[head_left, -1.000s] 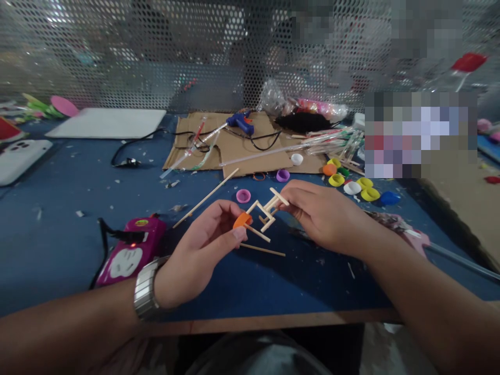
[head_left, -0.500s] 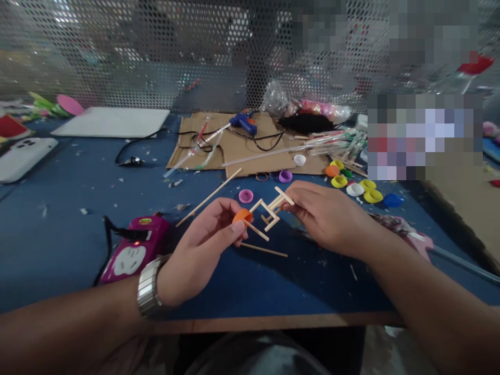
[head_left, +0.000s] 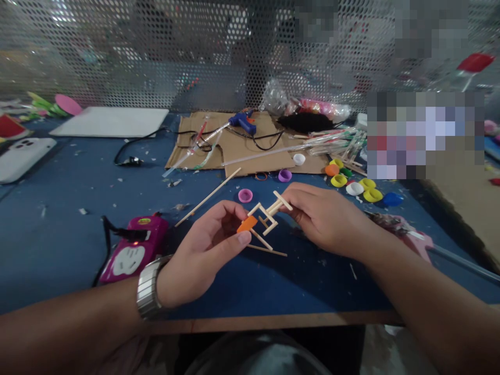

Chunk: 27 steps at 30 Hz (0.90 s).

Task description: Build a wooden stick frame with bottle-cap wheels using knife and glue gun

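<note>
Between the thumb and fingers of my left hand (head_left: pixel 205 250) is an orange bottle cap (head_left: pixel 247 224), its edge turned toward me. A thin wooden stick (head_left: pixel 262 240) runs out from the cap, low and to the right. My right hand (head_left: pixel 322 216) pinches a small frame of wooden sticks (head_left: pixel 269 217) by its crossbar end. The frame's open square end lies right beside the cap; whether the two are joined I cannot tell. Below the hands a loose stick (head_left: pixel 275 252) lies on the blue table, and a longer stick (head_left: pixel 209 196) lies to the left.
A magenta extension socket (head_left: pixel 152 229) stands left, its light lit. A blue glue gun (head_left: pixel 242 123) rests on cardboard (head_left: pixel 253 161) at the back. Several coloured caps (head_left: pixel 373 195) lie at right, a pink cap (head_left: pixel 245 196) ahead. A white phone (head_left: pixel 23 161) is far left.
My left hand has tilted the orange cap, so its hollow side no longer faces me, and shifted it slightly right. The stick frame in my right hand has dipped a little.
</note>
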Each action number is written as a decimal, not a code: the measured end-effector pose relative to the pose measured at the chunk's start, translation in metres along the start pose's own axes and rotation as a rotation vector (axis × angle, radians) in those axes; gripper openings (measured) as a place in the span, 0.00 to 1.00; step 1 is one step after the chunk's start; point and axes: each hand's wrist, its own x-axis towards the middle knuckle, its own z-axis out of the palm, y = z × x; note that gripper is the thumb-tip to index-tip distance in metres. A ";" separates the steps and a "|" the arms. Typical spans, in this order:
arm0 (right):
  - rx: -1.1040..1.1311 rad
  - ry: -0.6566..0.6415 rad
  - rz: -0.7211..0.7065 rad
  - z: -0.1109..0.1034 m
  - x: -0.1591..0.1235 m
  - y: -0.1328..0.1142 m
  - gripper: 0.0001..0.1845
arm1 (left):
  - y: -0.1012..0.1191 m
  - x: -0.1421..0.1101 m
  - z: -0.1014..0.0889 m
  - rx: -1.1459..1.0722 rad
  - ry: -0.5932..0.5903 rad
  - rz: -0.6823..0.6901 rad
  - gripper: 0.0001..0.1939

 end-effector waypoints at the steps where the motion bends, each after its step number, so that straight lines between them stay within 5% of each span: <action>1: 0.005 0.001 -0.002 0.000 0.000 -0.001 0.09 | 0.000 0.000 0.000 0.004 -0.003 -0.007 0.16; 27: 0.012 -0.033 -0.011 0.000 -0.001 -0.002 0.14 | 0.010 0.000 0.006 0.059 -0.035 -0.017 0.17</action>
